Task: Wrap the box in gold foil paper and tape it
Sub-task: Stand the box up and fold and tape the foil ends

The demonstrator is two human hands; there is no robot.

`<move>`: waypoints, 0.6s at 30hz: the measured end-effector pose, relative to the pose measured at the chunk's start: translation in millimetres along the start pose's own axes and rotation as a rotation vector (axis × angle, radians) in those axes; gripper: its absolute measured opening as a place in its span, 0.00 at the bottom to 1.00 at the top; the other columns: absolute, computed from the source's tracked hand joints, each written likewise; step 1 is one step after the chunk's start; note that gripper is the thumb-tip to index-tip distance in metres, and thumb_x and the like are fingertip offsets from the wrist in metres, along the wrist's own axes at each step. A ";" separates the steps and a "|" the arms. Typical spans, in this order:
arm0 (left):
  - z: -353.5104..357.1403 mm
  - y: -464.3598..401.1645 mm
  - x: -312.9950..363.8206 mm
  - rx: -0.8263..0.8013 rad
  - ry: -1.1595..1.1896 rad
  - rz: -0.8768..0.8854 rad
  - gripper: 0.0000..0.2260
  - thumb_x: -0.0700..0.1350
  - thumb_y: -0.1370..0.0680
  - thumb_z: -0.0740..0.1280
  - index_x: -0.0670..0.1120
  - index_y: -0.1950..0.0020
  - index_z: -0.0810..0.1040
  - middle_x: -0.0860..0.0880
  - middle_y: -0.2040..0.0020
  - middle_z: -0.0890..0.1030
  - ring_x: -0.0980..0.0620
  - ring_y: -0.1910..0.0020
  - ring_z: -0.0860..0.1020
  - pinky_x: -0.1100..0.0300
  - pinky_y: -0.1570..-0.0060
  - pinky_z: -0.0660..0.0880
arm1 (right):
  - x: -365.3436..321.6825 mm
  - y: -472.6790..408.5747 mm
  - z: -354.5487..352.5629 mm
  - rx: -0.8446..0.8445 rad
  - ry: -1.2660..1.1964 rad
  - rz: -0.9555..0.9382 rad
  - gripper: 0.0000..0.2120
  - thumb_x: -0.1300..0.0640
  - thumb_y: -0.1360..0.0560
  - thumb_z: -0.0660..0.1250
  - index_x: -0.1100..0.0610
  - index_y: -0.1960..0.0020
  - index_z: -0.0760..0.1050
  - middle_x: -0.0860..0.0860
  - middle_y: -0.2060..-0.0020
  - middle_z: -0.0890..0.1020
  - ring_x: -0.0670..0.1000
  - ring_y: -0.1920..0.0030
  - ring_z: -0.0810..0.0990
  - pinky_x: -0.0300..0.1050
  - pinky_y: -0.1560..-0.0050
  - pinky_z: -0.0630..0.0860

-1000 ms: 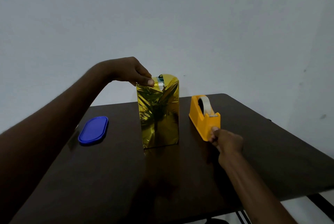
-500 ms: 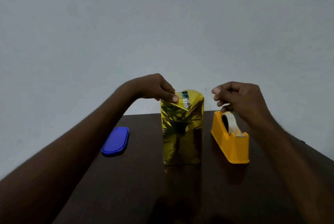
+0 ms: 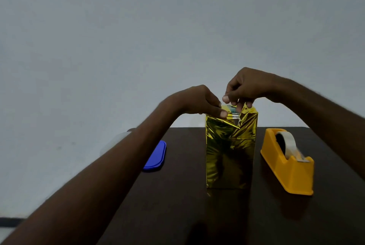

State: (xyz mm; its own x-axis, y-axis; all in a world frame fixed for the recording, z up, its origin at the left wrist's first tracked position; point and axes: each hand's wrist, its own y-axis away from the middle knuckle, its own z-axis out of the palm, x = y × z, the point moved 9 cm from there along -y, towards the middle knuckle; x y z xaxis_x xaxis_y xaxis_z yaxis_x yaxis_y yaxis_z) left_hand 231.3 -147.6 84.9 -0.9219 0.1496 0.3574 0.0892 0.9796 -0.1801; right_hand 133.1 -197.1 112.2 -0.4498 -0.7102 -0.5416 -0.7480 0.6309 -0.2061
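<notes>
Box (image 3: 231, 151) (foil-wrapped, upright): left hand (image 3: 199, 100) pinches its top fold, right hand (image 3: 245, 86) pinches tape there.

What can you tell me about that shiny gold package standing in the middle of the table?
The gold-wrapped box is tall, narrow and upright on the dark table, between a blue lid and an orange tape dispenser. Its foil is glossy and creased, folded into flaps at the top, where a strip of clear tape shows. The left hand presses a top flap with the thumb; the right hand pinches at the top edge.
</notes>
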 end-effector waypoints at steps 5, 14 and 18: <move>0.5 -0.2 0.1 -0.009 -0.025 0.008 0.19 0.57 0.27 0.71 0.47 0.42 0.83 0.47 0.48 0.83 0.48 0.47 0.80 0.52 0.47 0.77 | 1.1 -5.9 0.8 -0.025 0.093 0.031 0.07 0.58 0.26 0.73 0.62 0.58 0.82 0.54 0.67 0.83 0.47 0.70 0.82 0.34 0.77 0.72; -0.5 0.3 -0.4 0.004 -0.029 -0.006 0.19 0.57 0.27 0.72 0.48 0.41 0.83 0.46 0.46 0.82 0.48 0.44 0.79 0.52 0.43 0.76 | -5.3 -14.3 9.0 0.008 0.400 0.057 0.08 0.54 0.27 0.74 0.59 0.58 0.81 0.50 0.71 0.81 0.41 0.83 0.75 0.33 0.78 0.69; -0.2 -1.0 -1.1 0.002 -0.038 -0.002 0.19 0.57 0.27 0.71 0.48 0.41 0.83 0.45 0.46 0.82 0.48 0.44 0.79 0.50 0.42 0.76 | -5.1 -8.9 2.7 0.093 0.556 0.085 0.14 0.46 0.29 0.75 0.57 0.57 0.82 0.51 0.68 0.83 0.43 0.80 0.77 0.35 0.74 0.69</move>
State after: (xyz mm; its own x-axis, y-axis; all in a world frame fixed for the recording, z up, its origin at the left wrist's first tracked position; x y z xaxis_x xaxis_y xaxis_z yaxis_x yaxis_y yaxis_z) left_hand 232.4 -148.7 84.8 -0.9359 0.1420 0.3224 0.0863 0.9797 -0.1810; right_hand 143.4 -198.2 114.6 -0.7148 -0.6972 -0.0543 -0.6629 0.7002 -0.2651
